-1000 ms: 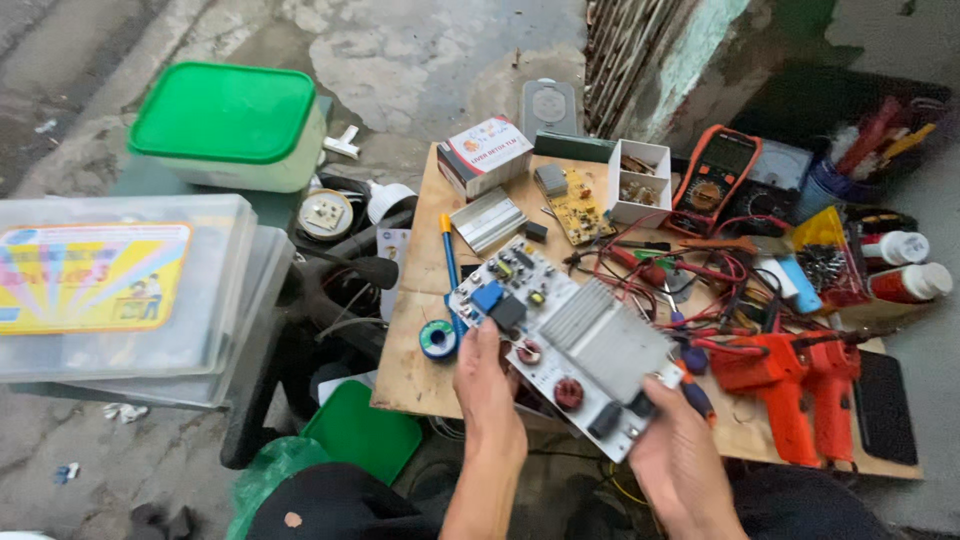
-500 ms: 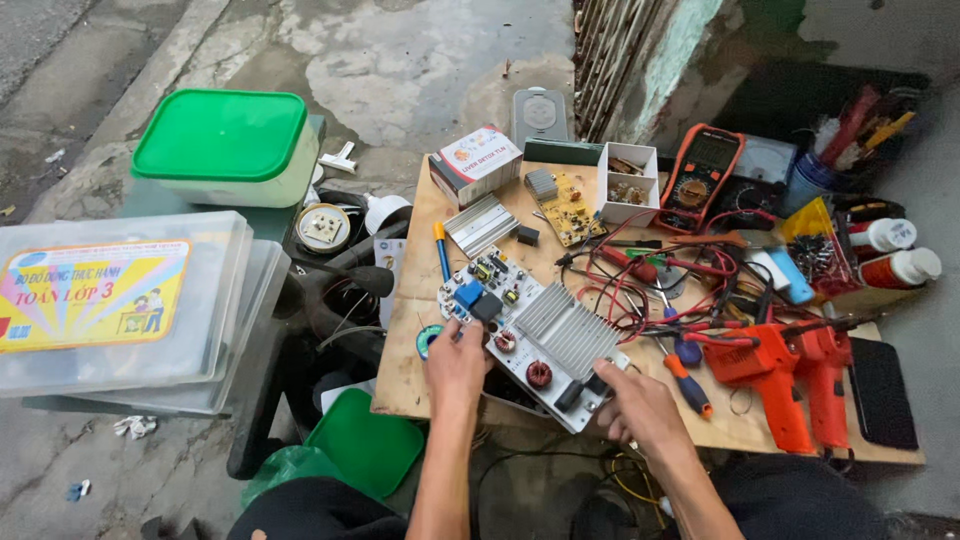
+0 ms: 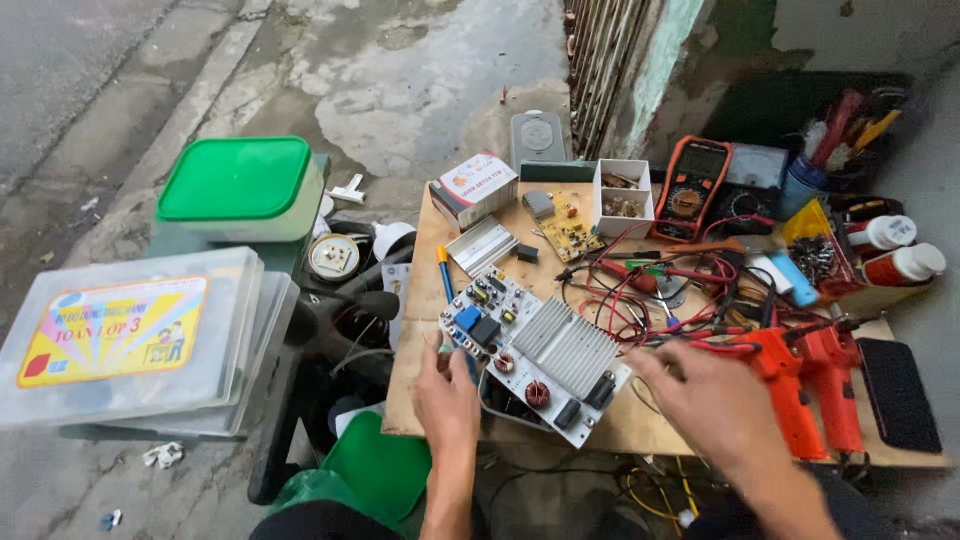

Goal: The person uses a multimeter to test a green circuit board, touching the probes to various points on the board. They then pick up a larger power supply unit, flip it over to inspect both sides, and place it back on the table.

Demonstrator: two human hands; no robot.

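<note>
Head cam looks straight down at a messy wooden work board (image 3: 420, 400) set up on a wet pavement. Closest in, the left hand (image 3: 447, 392) sits at the near-left edge of a white circuit board (image 3: 535, 352), fingers curled against its corner (I can't tell whether it's really pinching the edge or just resting there). The right hand (image 3: 712, 400) is off the board, loose and holding nothing, hovering just right of it near a tangle of red and black wires (image 3: 650, 290). The circuit board lies flat near the front of the work board, turned at an angle, with a big ribbed aluminium heatsink (image 3: 565, 350) in the middle and a blue block part (image 3: 466, 318) near its far-left end.

Right of the hands there are two orange power drills (image 3: 810, 385) lying side by side. Further back: a small yellow circuit board (image 3: 570, 225), a white parts box (image 3: 622, 185), a small cardboard box (image 3: 475, 187) and an orange multimeter (image 3: 692, 188). Off to the left, clear plastic cases (image 3: 130, 340) are stacked up, with a green-lidded tub (image 3: 238, 185) behind them.
</note>
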